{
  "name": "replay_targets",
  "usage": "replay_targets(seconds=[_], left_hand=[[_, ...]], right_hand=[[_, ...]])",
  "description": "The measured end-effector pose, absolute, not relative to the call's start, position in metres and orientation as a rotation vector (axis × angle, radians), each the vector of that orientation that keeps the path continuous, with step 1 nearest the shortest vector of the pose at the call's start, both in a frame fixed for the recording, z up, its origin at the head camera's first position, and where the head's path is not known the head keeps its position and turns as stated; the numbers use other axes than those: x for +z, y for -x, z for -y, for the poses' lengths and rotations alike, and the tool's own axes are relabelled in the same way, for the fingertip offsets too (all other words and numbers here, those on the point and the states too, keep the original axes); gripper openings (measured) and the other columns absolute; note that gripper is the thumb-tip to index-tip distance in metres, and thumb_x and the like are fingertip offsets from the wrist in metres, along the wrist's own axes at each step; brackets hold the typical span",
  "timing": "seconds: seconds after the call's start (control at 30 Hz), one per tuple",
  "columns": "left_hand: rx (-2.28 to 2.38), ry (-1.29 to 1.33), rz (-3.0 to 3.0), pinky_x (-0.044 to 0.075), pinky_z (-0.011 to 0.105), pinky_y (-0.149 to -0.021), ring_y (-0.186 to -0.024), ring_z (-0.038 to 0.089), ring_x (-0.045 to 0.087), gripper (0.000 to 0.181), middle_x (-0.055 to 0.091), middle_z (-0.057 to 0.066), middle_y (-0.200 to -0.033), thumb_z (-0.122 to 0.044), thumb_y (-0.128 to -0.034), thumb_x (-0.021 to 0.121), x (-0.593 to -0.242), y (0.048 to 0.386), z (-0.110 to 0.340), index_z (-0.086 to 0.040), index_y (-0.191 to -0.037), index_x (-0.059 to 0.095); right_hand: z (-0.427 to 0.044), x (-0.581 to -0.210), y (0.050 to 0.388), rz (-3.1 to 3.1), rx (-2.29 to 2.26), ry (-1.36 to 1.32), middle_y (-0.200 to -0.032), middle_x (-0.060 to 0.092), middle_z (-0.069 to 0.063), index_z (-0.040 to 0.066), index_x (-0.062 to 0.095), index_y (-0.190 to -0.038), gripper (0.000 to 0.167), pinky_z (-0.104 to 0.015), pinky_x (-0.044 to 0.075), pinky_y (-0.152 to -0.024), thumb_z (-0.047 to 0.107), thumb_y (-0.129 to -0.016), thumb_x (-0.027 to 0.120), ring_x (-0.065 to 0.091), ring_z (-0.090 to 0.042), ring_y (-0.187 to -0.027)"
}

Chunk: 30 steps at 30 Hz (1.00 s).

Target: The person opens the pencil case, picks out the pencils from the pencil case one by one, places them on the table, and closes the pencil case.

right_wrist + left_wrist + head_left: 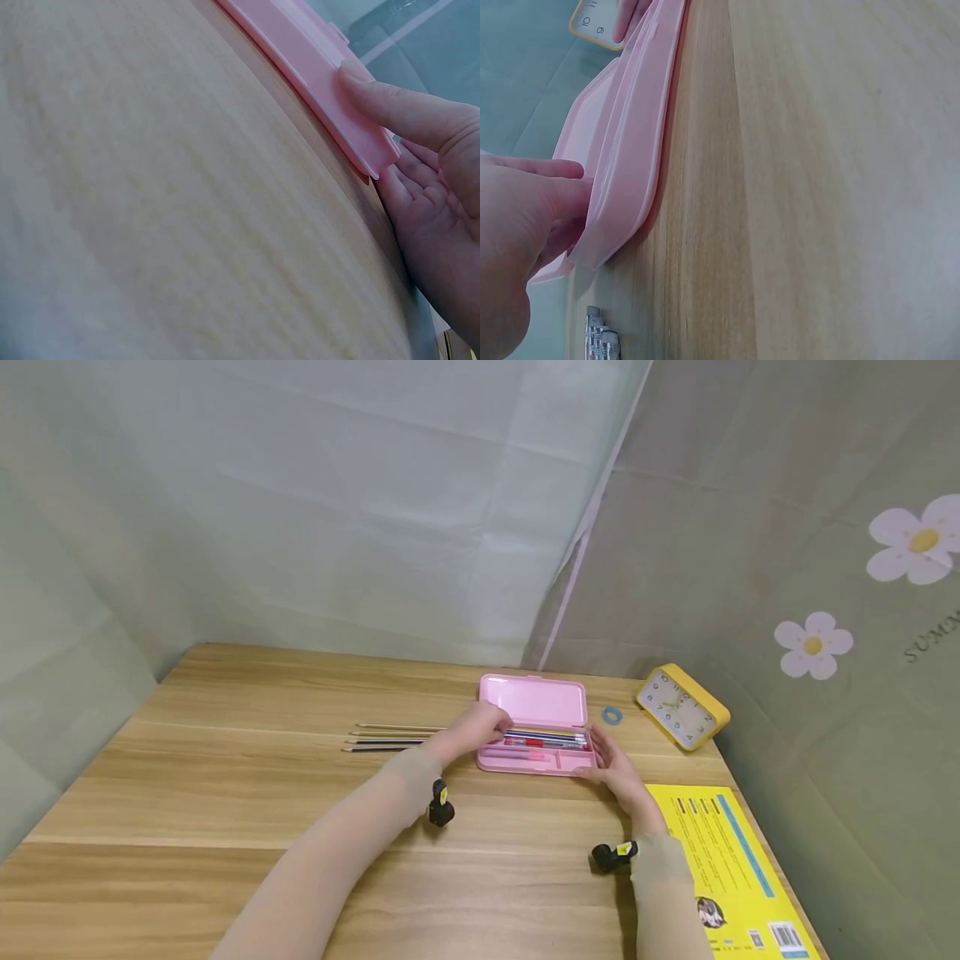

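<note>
A pink pencil case (pixel 532 702) lies on the table with its lid folded back. Blue-and-white pencils (pixel 551 737), a red pen (pixel 531 742) and a pink pen (pixel 525 755) are inside its tray. My left hand (pixel 480 727) reaches into the left end of the case; in the left wrist view its fingertips dip behind the pink wall (pixel 634 150), so whatever they pinch is hidden. My right hand (pixel 618 774) grips the right end of the case, thumb (pixel 390 105) on the front wall and fingers around the side.
Several pencils (pixel 390 742) lie side by side left of the case, partly behind the left wrist. A blue ring (pixel 612 716) and a yellow alarm clock (pixel 682 707) stand to the right. A yellow book (pixel 731 860) lies along the table's right edge. Curtains hang behind.
</note>
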<state>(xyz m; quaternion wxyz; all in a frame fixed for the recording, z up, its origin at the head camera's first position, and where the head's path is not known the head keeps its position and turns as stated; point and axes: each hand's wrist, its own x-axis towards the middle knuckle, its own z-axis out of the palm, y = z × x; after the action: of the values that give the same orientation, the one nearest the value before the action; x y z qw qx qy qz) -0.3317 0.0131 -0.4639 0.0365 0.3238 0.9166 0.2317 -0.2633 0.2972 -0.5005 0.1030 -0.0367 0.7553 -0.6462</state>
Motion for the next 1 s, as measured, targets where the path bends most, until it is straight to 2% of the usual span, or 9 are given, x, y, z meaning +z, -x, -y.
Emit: replay_targets(seconds=[0.37,0.67,1.0], left_hand=[[0.693,-0.985,-2.850,0.056,0.034,-0.090,-0.096,0.020,0.069,0.017,0.075,0.008,-0.101,-0.005,-0.0878,0.070,-0.4633,0.3304,-0.0136,-0.003,-0.104,0.075],[0.677,-0.937,-2.829,0.056,0.033,-0.092,-0.099,0.019,0.068,0.023,0.074,0.008,-0.102,-0.007,-0.0881,0.071,-0.4638,0.3315,-0.0152,-0.003,-0.110,0.073],[0.661,-0.932,-2.811,0.056,0.033,-0.093,-0.099,0.019,0.067,0.024,0.073,0.007,-0.103,-0.006,-0.0879,0.071,-0.4617,0.3314,-0.0160,-0.003,-0.111,0.073]], right_hand=[[-0.2979,-0.5014,0.2638,-2.230,-1.907,0.113,-0.163,0.012,-0.018,0.002,0.006,-0.156,0.100,-0.041,0.016,-0.122,-0.004,-0.081,0.072,0.014,-0.032,-0.151],[-0.2977,-0.5028,0.2650,-2.221,-1.927,0.112,-0.164,0.011,-0.018,-0.001,0.007,-0.155,0.098,-0.040,0.014,-0.123,-0.007,-0.081,0.070,0.013,-0.032,-0.151],[-0.2977,-0.5027,0.2649,-2.224,-1.927,0.120,-0.163,0.012,-0.019,0.000,0.007,-0.155,0.097,-0.040,0.015,-0.123,-0.008,-0.081,0.069,0.013,-0.032,-0.151]])
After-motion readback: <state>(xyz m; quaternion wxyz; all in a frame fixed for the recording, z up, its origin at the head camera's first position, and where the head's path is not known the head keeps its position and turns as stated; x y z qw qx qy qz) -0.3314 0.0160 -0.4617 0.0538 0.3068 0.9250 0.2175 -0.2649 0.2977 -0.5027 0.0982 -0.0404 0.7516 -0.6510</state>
